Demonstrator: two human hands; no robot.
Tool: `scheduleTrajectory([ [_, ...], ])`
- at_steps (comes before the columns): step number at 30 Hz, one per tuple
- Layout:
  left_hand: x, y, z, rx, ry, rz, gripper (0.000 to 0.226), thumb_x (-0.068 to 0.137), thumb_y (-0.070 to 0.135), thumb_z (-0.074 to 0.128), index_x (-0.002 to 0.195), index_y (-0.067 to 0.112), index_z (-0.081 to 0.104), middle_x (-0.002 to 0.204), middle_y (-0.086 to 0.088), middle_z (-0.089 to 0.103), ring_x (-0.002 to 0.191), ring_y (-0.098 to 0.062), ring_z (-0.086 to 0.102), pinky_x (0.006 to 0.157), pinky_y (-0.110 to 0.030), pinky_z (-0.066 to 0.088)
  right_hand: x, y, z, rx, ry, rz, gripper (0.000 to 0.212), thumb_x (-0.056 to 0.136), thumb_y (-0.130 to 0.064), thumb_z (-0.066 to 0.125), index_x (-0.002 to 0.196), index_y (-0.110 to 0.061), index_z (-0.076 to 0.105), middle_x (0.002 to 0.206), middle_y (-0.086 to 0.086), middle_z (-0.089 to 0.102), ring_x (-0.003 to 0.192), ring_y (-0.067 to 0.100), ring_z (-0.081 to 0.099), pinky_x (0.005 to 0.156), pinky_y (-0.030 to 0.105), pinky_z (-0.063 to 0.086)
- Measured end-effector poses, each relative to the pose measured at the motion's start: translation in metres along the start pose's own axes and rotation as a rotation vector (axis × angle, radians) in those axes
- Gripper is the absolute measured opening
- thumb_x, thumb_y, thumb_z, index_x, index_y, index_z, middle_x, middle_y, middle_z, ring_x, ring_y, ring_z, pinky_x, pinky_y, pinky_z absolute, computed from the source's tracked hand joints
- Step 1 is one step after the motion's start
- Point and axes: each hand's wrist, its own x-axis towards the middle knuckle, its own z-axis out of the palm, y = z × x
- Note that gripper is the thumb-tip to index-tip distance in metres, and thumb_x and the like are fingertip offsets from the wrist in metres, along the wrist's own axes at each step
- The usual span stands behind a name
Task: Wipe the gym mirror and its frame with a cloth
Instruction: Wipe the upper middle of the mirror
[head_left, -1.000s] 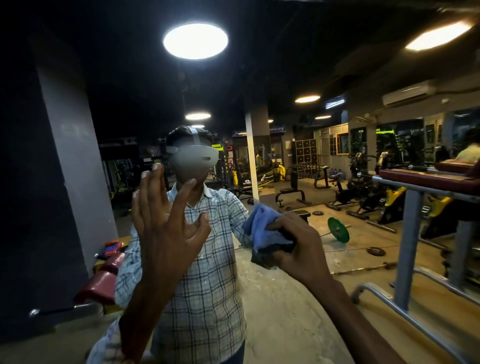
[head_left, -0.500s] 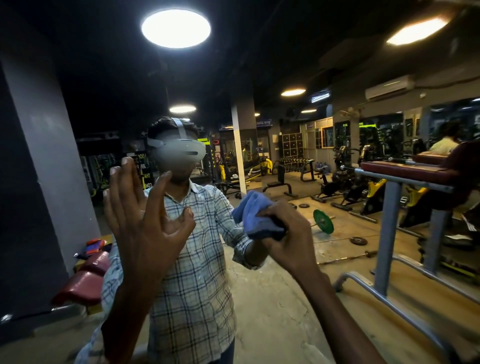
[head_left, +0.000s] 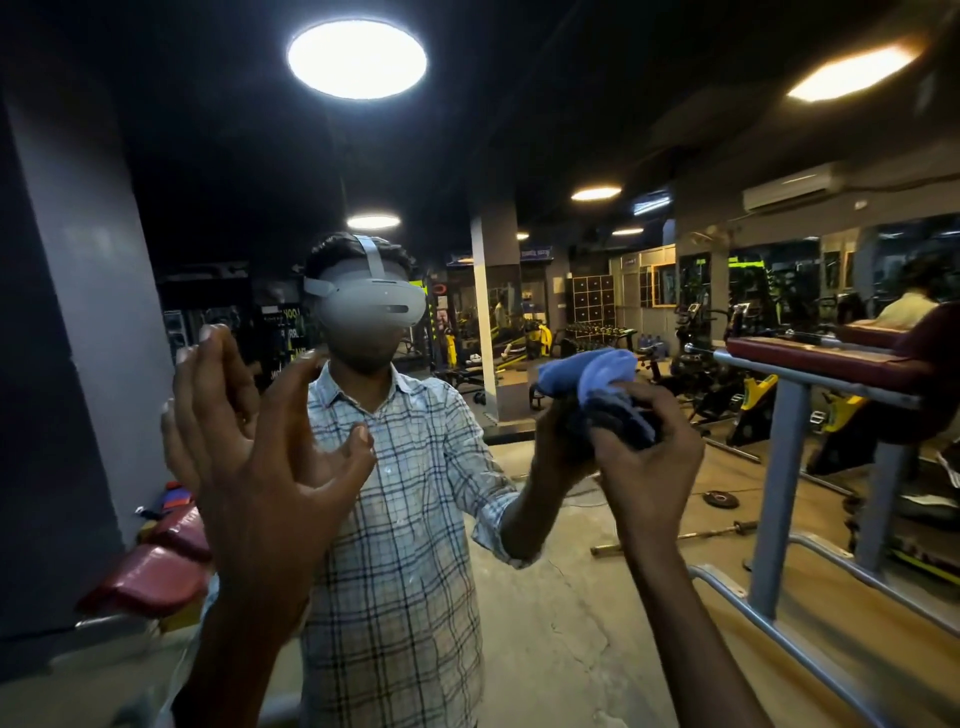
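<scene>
The left hand (head_left: 265, 467) is raised, its fingers spread and relaxed, holding nothing. The right hand (head_left: 644, 467) has its fingers curled round a bunched blue cloth (head_left: 597, 374), which is held up against the large gym mirror (head_left: 545, 623), right of centre. In the glass stands the person's reflection in a checked shirt (head_left: 405, 519). Beyond are a maroon-padded grey steel bench (head_left: 779, 467) and 1 bright round ceiling light (head_left: 358, 60).

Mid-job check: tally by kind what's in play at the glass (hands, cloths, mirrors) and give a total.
Hands: 2 (left hand, right hand)
Cloths: 1 (blue cloth, gripped by the right hand)
Mirrors: 1 (mirror)
Total: 4
</scene>
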Motion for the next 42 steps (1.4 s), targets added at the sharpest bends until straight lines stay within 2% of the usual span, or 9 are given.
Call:
scheduleTrajectory([
  [2, -0.001, 0.009, 0.007, -0.004, 0.009, -0.005, 0.069, 0.081, 0.047, 0.073, 0.145, 0.024, 0.059, 0.171, -0.013, 0.018, 0.159, -0.029, 0.01, 0.125, -0.059, 0.012, -0.001, -0.003, 0.005, -0.008, -0.013, -0.014, 0.04, 0.074, -0.005, 0.076, 0.105, -0.026, 0.064, 0.104, -0.008, 0.065, 0.097, 0.001, 0.062, 0.084, 0.031, 0.058],
  [7, -0.004, 0.022, 0.018, -0.022, 0.022, -0.026, 0.07, 0.081, 0.047, 0.072, 0.145, 0.023, 0.057, 0.171, -0.013, 0.017, 0.159, -0.029, 0.009, 0.124, -0.062, 0.013, 0.021, -0.006, 0.0, -0.115, -0.493, -0.421, 0.034, 0.07, -0.012, 0.082, 0.099, -0.021, 0.068, 0.099, -0.008, 0.065, 0.089, 0.008, 0.061, 0.074, 0.023, 0.052],
  [12, -0.003, 0.029, 0.021, -0.013, 0.014, -0.057, 0.072, 0.08, 0.048, 0.073, 0.145, 0.023, 0.057, 0.171, -0.011, 0.016, 0.159, -0.029, 0.009, 0.124, -0.064, 0.015, 0.065, -0.024, 0.011, -0.04, -0.071, -0.141, 0.043, 0.074, -0.005, 0.079, 0.105, -0.027, 0.06, 0.102, -0.02, 0.055, 0.096, -0.015, 0.056, 0.079, 0.008, 0.051],
  [17, -0.002, 0.035, 0.024, 0.009, 0.005, -0.063, 0.075, 0.078, 0.05, 0.074, 0.146, 0.025, 0.056, 0.172, -0.009, 0.014, 0.16, -0.028, 0.007, 0.125, -0.06, 0.011, 0.07, -0.047, 0.034, -0.188, -0.571, -0.608, 0.037, 0.074, -0.014, 0.084, 0.105, -0.022, 0.065, 0.101, -0.01, 0.06, 0.085, 0.0, 0.053, 0.074, 0.017, 0.049],
  [22, -0.003, 0.037, 0.026, 0.02, -0.018, -0.058, 0.078, 0.078, 0.051, 0.074, 0.149, 0.029, 0.051, 0.173, -0.007, 0.009, 0.16, -0.026, 0.004, 0.125, -0.055, 0.004, 0.124, -0.071, 0.041, -0.069, -0.17, -0.369, 0.038, 0.077, -0.006, 0.079, 0.107, -0.024, 0.063, 0.105, -0.013, 0.056, 0.087, -0.01, 0.054, 0.078, 0.004, 0.046],
  [28, -0.001, 0.04, 0.03, 0.038, -0.015, -0.057, 0.082, 0.076, 0.054, 0.074, 0.149, 0.027, 0.051, 0.173, -0.01, 0.009, 0.16, -0.029, 0.004, 0.125, -0.058, 0.006, 0.115, -0.073, 0.056, -0.174, -0.645, -0.759, 0.033, 0.074, -0.019, 0.081, 0.103, -0.019, 0.067, 0.1, -0.002, 0.061, 0.088, 0.012, 0.056, 0.075, 0.035, 0.053],
  [33, 0.0, 0.045, 0.033, 0.038, -0.004, -0.034, 0.079, 0.076, 0.052, 0.075, 0.148, 0.026, 0.053, 0.172, -0.01, 0.012, 0.16, -0.029, 0.006, 0.125, -0.059, 0.007, 0.166, -0.07, 0.036, -0.124, -0.17, -0.479, 0.036, 0.079, -0.01, 0.073, 0.114, -0.015, 0.066, 0.115, -0.001, 0.063, 0.101, 0.001, 0.052, 0.086, 0.013, 0.048],
  [39, -0.001, 0.062, 0.047, 0.03, -0.008, 0.017, 0.075, 0.077, 0.048, 0.076, 0.145, 0.025, 0.057, 0.172, -0.011, 0.015, 0.16, -0.032, 0.009, 0.126, -0.059, 0.005, 0.147, -0.039, 0.016, -0.226, -0.631, -0.736, 0.034, 0.081, -0.031, 0.069, 0.112, -0.016, 0.067, 0.111, 0.002, 0.063, 0.099, 0.014, 0.057, 0.085, 0.017, 0.046],
  [42, -0.001, 0.07, 0.051, 0.02, 0.002, -0.001, 0.073, 0.078, 0.048, 0.076, 0.145, 0.024, 0.057, 0.171, -0.013, 0.015, 0.16, -0.032, 0.008, 0.125, -0.061, 0.008, 0.168, -0.028, -0.011, -0.201, -0.28, -0.485, 0.039, 0.079, -0.022, 0.069, 0.117, -0.011, 0.065, 0.117, 0.001, 0.062, 0.105, 0.005, 0.052, 0.085, 0.003, 0.041],
])
